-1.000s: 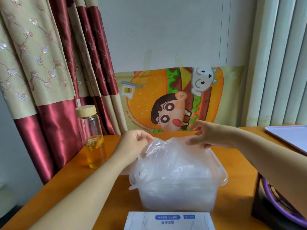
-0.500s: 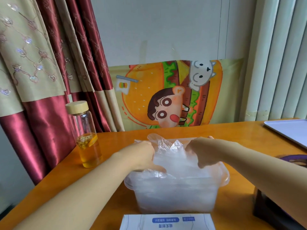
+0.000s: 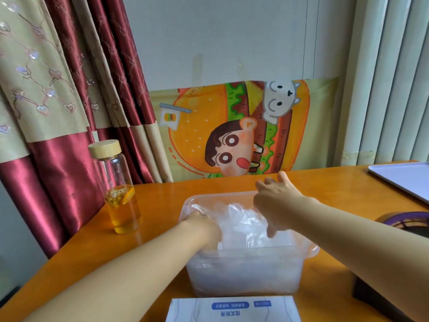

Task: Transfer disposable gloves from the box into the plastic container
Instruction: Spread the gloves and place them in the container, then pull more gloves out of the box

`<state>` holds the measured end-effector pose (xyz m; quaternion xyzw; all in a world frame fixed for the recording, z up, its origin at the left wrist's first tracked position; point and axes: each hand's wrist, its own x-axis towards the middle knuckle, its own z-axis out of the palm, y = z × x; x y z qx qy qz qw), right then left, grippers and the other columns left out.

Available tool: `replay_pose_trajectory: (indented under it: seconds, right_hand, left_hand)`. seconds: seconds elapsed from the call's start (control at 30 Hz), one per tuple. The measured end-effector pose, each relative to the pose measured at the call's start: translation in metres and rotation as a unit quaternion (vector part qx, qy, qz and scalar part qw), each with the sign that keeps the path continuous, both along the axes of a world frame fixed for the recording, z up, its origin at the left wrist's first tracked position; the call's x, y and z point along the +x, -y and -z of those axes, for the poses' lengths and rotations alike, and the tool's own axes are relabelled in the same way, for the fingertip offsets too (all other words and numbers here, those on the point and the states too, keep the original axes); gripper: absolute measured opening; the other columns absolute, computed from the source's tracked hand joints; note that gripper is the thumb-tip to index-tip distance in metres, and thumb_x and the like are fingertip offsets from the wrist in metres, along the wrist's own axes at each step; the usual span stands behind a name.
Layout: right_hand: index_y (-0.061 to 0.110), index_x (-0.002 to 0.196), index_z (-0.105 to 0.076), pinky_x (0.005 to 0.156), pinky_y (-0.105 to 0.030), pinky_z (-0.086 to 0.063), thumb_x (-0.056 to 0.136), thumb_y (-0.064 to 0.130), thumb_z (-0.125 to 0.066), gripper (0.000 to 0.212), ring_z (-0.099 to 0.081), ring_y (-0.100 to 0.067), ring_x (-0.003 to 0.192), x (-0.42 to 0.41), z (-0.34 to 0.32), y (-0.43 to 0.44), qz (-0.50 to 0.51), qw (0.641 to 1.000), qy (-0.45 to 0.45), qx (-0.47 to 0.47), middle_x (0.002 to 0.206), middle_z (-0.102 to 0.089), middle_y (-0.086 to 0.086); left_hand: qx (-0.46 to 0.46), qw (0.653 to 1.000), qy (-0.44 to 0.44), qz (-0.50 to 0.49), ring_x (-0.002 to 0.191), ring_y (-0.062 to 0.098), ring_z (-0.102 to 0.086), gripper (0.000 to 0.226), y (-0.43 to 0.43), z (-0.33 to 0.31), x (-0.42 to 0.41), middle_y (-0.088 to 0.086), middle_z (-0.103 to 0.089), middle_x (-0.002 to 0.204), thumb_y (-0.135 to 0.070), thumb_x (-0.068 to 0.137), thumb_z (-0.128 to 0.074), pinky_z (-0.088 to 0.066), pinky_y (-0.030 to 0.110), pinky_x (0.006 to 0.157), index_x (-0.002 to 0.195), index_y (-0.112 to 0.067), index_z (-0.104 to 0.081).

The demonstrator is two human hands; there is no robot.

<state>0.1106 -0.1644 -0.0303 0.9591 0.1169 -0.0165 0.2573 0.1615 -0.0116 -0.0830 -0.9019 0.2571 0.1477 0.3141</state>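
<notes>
A clear plastic container (image 3: pixel 243 275) stands on the orange table, filled with crumpled transparent disposable gloves (image 3: pixel 241 219). My left hand (image 3: pixel 204 226) is pushed down into the gloves at the container's left side, its fingers hidden in the plastic. Over the container's far right part my right hand (image 3: pixel 276 201) hovers with spread fingers, thumb pointing down onto the gloves. The white and blue glove box (image 3: pixel 234 309) lies at the near edge, in front of the container.
A glass bottle (image 3: pixel 118 189) with a wooden lid and amber liquid stands left of the container. A white tray (image 3: pixel 404 180) sits at the far right. A purple-rimmed object (image 3: pixel 408 223) on a dark box is at the right. Curtains and a cartoon poster stand behind.
Both hands held the gloves up above the container, then pushed them down inside. My right hand has now let go and lifted with spread fingers; my left hand stays pressed into the gloves.
</notes>
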Motion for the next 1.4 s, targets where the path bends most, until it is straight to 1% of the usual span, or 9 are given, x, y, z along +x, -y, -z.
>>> replay_pose_trajectory:
  seconds: [0.13,0.27,0.47,0.63,0.73,0.83,0.97,1.13,1.4]
  right_hand:
    - [0.017,0.138,-0.048,0.101,-0.035,-0.040,0.079,0.046,-0.071,0.070,-0.045,-0.023,0.120,0.011,0.014,-0.011,-0.039,0.987,-0.094,0.128,0.133,-0.045,-0.004]
    - [0.017,0.152,-0.013,0.105,-0.035,-0.038,0.090,0.036,-0.062,0.082,-0.044,-0.026,0.129,0.025,0.044,-0.009,0.021,0.963,-0.237,0.126,0.147,-0.037,-0.008]
    - [0.022,0.153,-0.002,0.105,-0.039,-0.032,0.101,0.030,-0.039,0.064,-0.030,-0.032,0.137,0.036,0.059,-0.004,0.094,0.952,-0.276,0.090,0.154,-0.023,-0.009]
    - [0.024,0.151,-0.021,0.109,-0.044,-0.031,0.098,0.047,-0.022,0.058,-0.036,-0.034,0.132,0.055,0.081,0.001,0.170,0.946,-0.244,0.127,0.151,-0.031,-0.009]
    - [0.025,0.150,-0.023,0.111,-0.046,-0.028,0.096,0.050,-0.026,0.059,-0.034,-0.033,0.134,0.058,0.085,0.002,0.171,0.948,-0.240,0.121,0.151,-0.032,-0.007]
    - [0.023,0.150,-0.024,0.113,-0.045,-0.027,0.097,0.048,-0.030,0.059,-0.032,-0.032,0.135,0.059,0.083,0.002,0.183,0.944,-0.243,0.130,0.151,-0.032,-0.007]
    - [0.020,0.150,-0.025,0.113,-0.043,-0.026,0.098,0.043,-0.033,0.057,-0.030,-0.031,0.136,0.055,0.077,0.000,0.167,0.945,-0.244,0.138,0.152,-0.031,-0.007]
    - [0.013,0.150,-0.023,0.111,-0.045,-0.028,0.087,0.044,-0.062,0.080,-0.029,-0.031,0.138,0.039,0.060,-0.005,0.090,0.954,-0.278,0.060,0.152,-0.030,-0.007]
    - [0.020,0.133,-0.053,0.099,-0.032,-0.043,0.092,0.028,-0.060,0.042,-0.052,-0.019,0.120,-0.017,0.009,-0.012,-0.062,0.978,-0.068,0.189,0.133,-0.057,0.001]
  left_hand:
    - [-0.057,0.996,-0.046,-0.045,0.132,0.032,-0.039,0.045,0.005,-0.002,-0.004,0.008,-0.039,0.148,-0.010,0.099,-0.042,-0.034,0.041,0.106,0.143,-0.017,-0.043]
    - [-0.039,0.993,-0.095,-0.056,0.132,0.029,-0.040,0.049,0.007,0.001,-0.004,0.004,-0.038,0.150,-0.010,0.101,-0.036,-0.037,0.036,0.102,0.148,-0.021,-0.034]
    - [-0.013,0.988,-0.124,-0.097,0.142,0.031,-0.022,0.048,0.004,0.008,0.003,0.002,-0.020,0.158,-0.019,0.105,-0.025,-0.026,0.041,0.113,0.152,-0.028,-0.020]
    - [0.015,0.995,-0.085,-0.046,0.137,0.028,-0.031,0.048,0.003,0.012,0.006,0.005,-0.030,0.153,-0.035,0.104,-0.025,-0.029,0.038,0.112,0.150,-0.019,-0.031]
    - [0.048,0.997,-0.043,-0.041,0.138,0.033,-0.029,0.044,0.002,0.004,-0.004,0.012,-0.027,0.153,-0.021,0.104,-0.033,-0.030,0.040,0.108,0.147,-0.013,-0.035]
    - [0.038,0.998,-0.024,-0.046,0.112,0.030,-0.044,0.038,-0.004,-0.018,-0.013,0.011,-0.044,0.141,-0.017,0.097,-0.046,-0.037,0.040,0.097,0.134,-0.013,-0.053]
    - [-0.064,0.997,-0.040,-0.034,0.119,0.025,-0.050,0.065,-0.030,-0.057,-0.022,-0.001,-0.054,0.134,-0.061,0.086,-0.054,-0.042,0.035,0.100,0.137,-0.020,-0.052]
    - [-0.213,0.976,-0.030,-0.041,0.118,0.012,-0.052,0.042,-0.063,-0.075,-0.028,-0.008,-0.055,0.133,-0.043,0.091,-0.058,-0.043,0.032,0.101,0.130,-0.026,-0.059]
    - [-0.306,0.952,0.018,-0.021,0.119,0.012,-0.049,0.038,-0.079,-0.067,-0.064,-0.008,-0.053,0.131,-0.032,0.097,-0.053,-0.040,0.028,0.101,0.134,-0.028,-0.054]
